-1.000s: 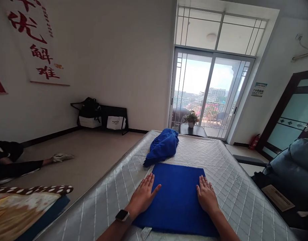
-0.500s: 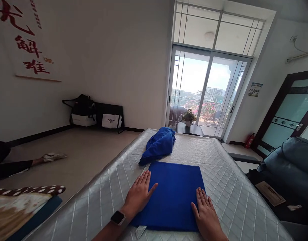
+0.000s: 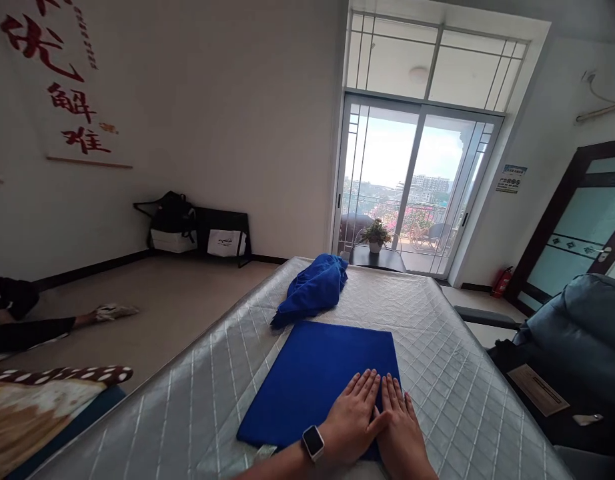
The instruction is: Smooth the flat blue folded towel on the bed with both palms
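A blue folded cloth [image 3: 302,380] lies flat as a neat panel on the silver quilted table cover [image 3: 202,380]. My left hand [image 3: 353,412], with a smartwatch on its wrist, rests palm down on its right part, fingers stretched out. Beside it and touching it, my right hand [image 3: 400,423] lies flat along the cloth's right edge. Both hands hold nothing. A pale tag [image 3: 265,453] sticks out from the near edge of the cloth. Just beyond the far edge sits a second blue cloth [image 3: 313,288], crumpled in a heap.
To the right stands a dark armchair [image 3: 570,327] with a brown cardboard piece [image 3: 537,389] on it. A potted plant [image 3: 375,235] stands on a dark chair or small table past the far end. At left, a person's leg [image 3: 32,333] and a spotted blanket [image 3: 52,407] show.
My left hand has swept from the cloth's left edge across to the right, up against my right hand. The folded cloth has shifted slightly left, and its near-left corner now shows.
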`<move>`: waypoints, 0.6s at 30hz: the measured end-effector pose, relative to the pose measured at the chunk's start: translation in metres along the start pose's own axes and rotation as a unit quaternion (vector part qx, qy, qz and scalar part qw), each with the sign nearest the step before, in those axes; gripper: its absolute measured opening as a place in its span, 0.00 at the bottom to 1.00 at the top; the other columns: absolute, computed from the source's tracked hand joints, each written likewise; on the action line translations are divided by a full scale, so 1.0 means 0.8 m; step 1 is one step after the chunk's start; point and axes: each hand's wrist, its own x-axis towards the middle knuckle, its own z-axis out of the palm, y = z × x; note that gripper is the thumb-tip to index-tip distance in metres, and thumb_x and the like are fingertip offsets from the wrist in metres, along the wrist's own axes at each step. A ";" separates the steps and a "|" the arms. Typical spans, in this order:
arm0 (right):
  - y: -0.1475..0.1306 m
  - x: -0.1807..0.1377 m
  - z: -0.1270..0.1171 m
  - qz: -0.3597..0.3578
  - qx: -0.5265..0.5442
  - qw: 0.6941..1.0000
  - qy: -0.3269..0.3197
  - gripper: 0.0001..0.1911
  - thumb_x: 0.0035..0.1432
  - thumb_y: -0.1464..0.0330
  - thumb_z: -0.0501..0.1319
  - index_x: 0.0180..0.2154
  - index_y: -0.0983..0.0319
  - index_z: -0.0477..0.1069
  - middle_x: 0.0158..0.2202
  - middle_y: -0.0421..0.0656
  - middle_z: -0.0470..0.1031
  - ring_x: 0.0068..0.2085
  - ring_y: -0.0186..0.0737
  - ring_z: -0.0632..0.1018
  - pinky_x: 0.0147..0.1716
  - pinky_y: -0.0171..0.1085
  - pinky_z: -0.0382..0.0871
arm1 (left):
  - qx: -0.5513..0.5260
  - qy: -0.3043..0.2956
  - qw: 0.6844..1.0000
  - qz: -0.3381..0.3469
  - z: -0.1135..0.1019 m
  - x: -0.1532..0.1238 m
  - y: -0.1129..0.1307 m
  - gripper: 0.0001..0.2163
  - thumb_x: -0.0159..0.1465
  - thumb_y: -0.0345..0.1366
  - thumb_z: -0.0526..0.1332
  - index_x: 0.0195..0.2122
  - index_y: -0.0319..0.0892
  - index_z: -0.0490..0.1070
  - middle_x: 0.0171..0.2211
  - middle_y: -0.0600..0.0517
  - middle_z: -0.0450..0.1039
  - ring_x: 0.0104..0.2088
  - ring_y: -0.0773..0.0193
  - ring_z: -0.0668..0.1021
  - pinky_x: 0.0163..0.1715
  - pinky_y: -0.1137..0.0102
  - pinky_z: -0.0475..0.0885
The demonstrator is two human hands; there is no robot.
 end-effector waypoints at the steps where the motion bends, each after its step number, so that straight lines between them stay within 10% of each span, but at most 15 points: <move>1: 0.000 0.000 0.000 -0.001 0.005 1.000 0.005 0.33 0.66 0.61 0.40 0.69 0.64 0.44 0.71 0.41 0.39 0.71 0.43 0.45 0.68 0.48 0.40 | 0.007 -0.004 1.000 -0.006 -0.003 -0.008 -0.009 0.31 0.72 0.53 0.40 0.71 0.42 0.43 0.71 0.46 0.47 0.70 0.55 0.53 0.67 0.57 0.53; 11: 0.002 0.003 0.009 0.015 0.038 0.999 0.032 0.35 0.67 0.55 0.38 0.69 0.65 0.45 0.72 0.41 0.40 0.71 0.41 0.45 0.69 0.48 0.40 | 0.082 0.003 0.973 -0.214 -0.054 -0.141 -0.149 0.33 0.70 0.56 0.44 0.70 0.43 0.43 0.71 0.45 0.45 0.70 0.52 0.53 0.67 0.53 0.54; 18: 0.004 0.005 0.015 0.010 0.015 0.999 0.043 0.35 0.67 0.55 0.38 0.69 0.66 0.46 0.71 0.42 0.42 0.71 0.42 0.46 0.68 0.48 0.40 | 0.095 0.034 0.964 -0.246 -0.058 -0.175 -0.163 0.35 0.69 0.58 0.45 0.70 0.40 0.45 0.71 0.45 0.47 0.69 0.50 0.54 0.66 0.52 0.57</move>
